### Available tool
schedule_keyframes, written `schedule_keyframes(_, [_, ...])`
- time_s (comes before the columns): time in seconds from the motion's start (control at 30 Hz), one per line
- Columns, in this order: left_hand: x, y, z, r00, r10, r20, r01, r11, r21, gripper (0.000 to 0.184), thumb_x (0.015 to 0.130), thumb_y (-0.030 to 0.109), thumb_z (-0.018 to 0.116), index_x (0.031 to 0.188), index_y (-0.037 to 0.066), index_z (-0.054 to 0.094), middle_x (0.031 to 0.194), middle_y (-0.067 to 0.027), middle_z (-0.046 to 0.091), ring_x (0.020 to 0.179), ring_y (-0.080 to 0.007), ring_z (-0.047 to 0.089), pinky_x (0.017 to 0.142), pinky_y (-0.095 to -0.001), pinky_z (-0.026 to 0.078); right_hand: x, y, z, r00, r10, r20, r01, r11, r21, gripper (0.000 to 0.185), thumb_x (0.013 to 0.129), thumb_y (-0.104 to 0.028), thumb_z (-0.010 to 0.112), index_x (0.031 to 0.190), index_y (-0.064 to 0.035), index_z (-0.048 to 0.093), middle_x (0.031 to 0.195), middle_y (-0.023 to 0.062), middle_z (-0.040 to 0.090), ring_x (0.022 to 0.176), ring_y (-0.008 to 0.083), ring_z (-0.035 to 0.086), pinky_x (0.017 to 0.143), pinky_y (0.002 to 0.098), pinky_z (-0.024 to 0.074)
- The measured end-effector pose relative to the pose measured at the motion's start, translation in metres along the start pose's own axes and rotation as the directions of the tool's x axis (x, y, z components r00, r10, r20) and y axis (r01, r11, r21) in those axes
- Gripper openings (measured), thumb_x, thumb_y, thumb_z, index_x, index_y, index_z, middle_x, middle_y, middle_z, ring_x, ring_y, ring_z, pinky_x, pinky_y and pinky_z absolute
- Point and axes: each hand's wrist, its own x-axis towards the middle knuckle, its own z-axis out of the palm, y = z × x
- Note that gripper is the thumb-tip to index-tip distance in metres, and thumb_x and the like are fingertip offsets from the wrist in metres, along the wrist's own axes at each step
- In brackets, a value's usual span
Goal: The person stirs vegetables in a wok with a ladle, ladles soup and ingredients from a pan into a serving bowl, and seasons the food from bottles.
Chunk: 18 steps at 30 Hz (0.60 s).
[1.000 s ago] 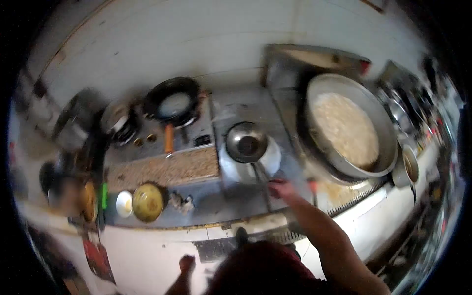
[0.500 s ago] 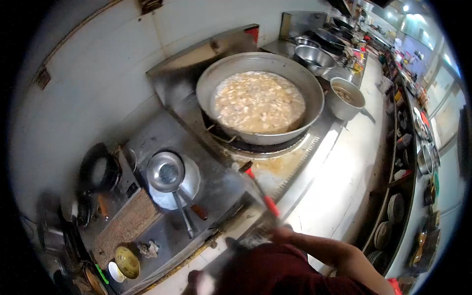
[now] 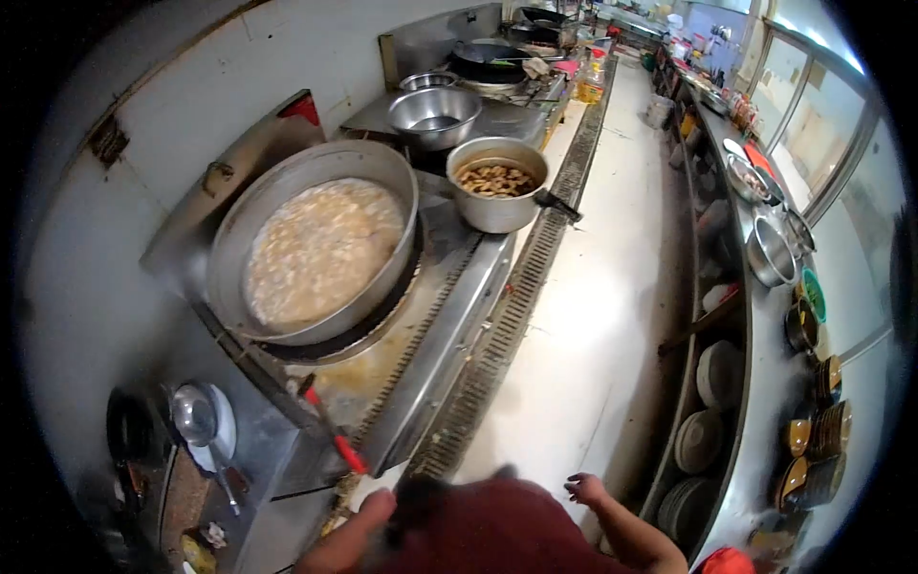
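My right hand (image 3: 585, 489) hangs over the floor to the right of my body, its fingers loosely apart and nothing in them. My left hand (image 3: 380, 504) is low by the front of the stove, just below the end of a red-handled tool (image 3: 335, 432); its fingers are too blurred to make out. That tool lies slanted across the stove's front edge, its dark head toward the burner. Beyond it, a huge metal pot (image 3: 222, 247) sits on the burner, holding pale, cloudy liquid full of pieces.
A smaller pot (image 3: 497, 212) with brown pieces and a steel bowl (image 3: 435, 117) stand farther along the counter. A ladle (image 3: 195, 417) rests on a white plate (image 3: 226, 426) at left. A drain grate (image 3: 507, 330) runs along the floor. Stacked plates (image 3: 719, 375) fill the right shelf.
My view has swung right, so the stove and big pot sit farther left. My right hand has moved away from the red handle's end. The tool stays on the stove edge.
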Motion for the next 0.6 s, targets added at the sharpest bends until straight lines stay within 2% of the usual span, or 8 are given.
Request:
schedule_keyframes(0.07, [-0.002,0.117,-0.034,0.997,-0.035,-0.064,0.035,0.999,0.014,0.022,0.083,0.023,0.052,0.09,0.007,0.066,0.083,-0.0196,0.065,0.08,-0.0349,0.064,0.071,-0.0445,0.05,-0.013,-0.016,-0.04,0.997,0.025,0.072,-0.041,0.973,0.227,0.041,0.081,-0.024,0.069,0.111,0.0015,0.06,0.083,0.0138,0.069,0.062,0.0186,0.067,0.056,0.0312,0.0519])
schedule_keyframes(0.1, [0.003,0.159,-0.049,0.997,-0.035,-0.062,0.035,0.999,0.012,0.022,0.083,0.023,0.052,0.09,0.007,0.066,0.083,-0.0196,0.065,0.08,-0.0349,0.064,0.071,-0.0445,0.05,-0.003,-0.016,-0.054,0.997,0.076,0.027,-0.078,0.992,0.1,0.041,0.081,-0.021,0.07,0.112,0.0033,0.059,0.084,0.0138,0.069,0.061,0.0187,0.065,0.053,0.0294,0.0513])
schedule_keyframes(0.2, [0.041,0.242,-0.064,0.994,0.054,0.096,-0.043,0.993,-0.109,0.021,0.083,0.023,0.052,0.092,0.008,0.064,0.085,-0.0172,0.065,0.081,-0.0328,0.064,0.072,-0.0416,0.049,0.033,-0.024,-0.102,0.997,0.063,-0.054,-0.054,0.985,0.164,0.041,0.08,-0.02,0.07,0.112,0.0035,0.059,0.082,0.0143,0.068,0.06,0.0178,0.064,0.052,0.0294,0.0512])
schedule_keyframes(0.3, [0.109,0.307,-0.071,0.955,0.298,-0.008,-0.297,0.954,0.046,0.022,0.084,0.025,0.052,0.093,0.009,0.064,0.09,-0.0146,0.066,0.086,-0.0311,0.063,0.074,-0.04,0.049,0.085,-0.033,-0.146,0.993,0.071,-0.092,-0.045,0.967,0.251,0.042,0.08,-0.022,0.07,0.112,0.0014,0.06,0.078,0.0129,0.066,0.062,0.0176,0.066,0.052,0.0292,0.0515])
schedule_keyframes(0.4, [0.17,0.407,-0.1,0.934,0.355,0.045,-0.356,0.935,-0.002,0.022,0.084,0.027,0.052,0.093,0.01,0.064,0.092,-0.0126,0.066,0.089,-0.0305,0.062,0.075,-0.04,0.048,0.124,-0.063,-0.199,0.994,0.061,-0.091,-0.039,0.974,0.221,0.043,0.08,-0.025,0.069,0.114,0.0011,0.06,0.08,0.0141,0.067,0.062,0.0183,0.066,0.055,0.0301,0.0516])
schedule_keyframes(0.53, [0.215,0.593,-0.155,0.767,0.615,0.182,-0.639,0.76,0.122,0.032,0.087,0.038,0.053,0.09,0.008,0.063,0.088,-0.0133,0.065,0.085,-0.0317,0.062,0.072,-0.0425,0.047,0.153,-0.079,-0.291,0.988,0.084,-0.132,-0.072,0.993,0.094,0.047,0.079,-0.027,0.069,0.115,0.0014,0.059,0.083,0.0146,0.068,0.062,0.019,0.067,0.057,0.0311,0.0519])
schedule_keyframes(0.57, [0.212,0.647,-0.179,0.751,0.609,0.254,-0.654,0.739,0.163,0.035,0.087,0.041,0.053,0.091,0.008,0.063,0.088,-0.0136,0.065,0.084,-0.0316,0.062,0.072,-0.0425,0.047,0.162,-0.084,-0.317,0.984,0.147,-0.097,-0.139,0.986,0.087,0.039,0.085,-0.017,0.064,0.117,0.0048,0.056,0.084,0.0166,0.067,0.062,0.0195,0.065,0.054,0.0308,0.0506])
schedule_keyframes(0.6, [0.212,0.688,-0.195,0.739,0.59,0.325,-0.664,0.72,0.204,0.038,0.087,0.044,0.052,0.091,0.007,0.063,0.089,-0.0139,0.065,0.084,-0.0316,0.062,0.072,-0.0425,0.047,0.197,-0.041,-0.339,0.99,0.142,-0.001,-0.13,0.909,0.397,0.037,0.086,-0.016,0.063,0.116,0.0046,0.056,0.084,0.0168,0.066,0.061,0.0206,0.064,0.053,0.0319,0.0507])
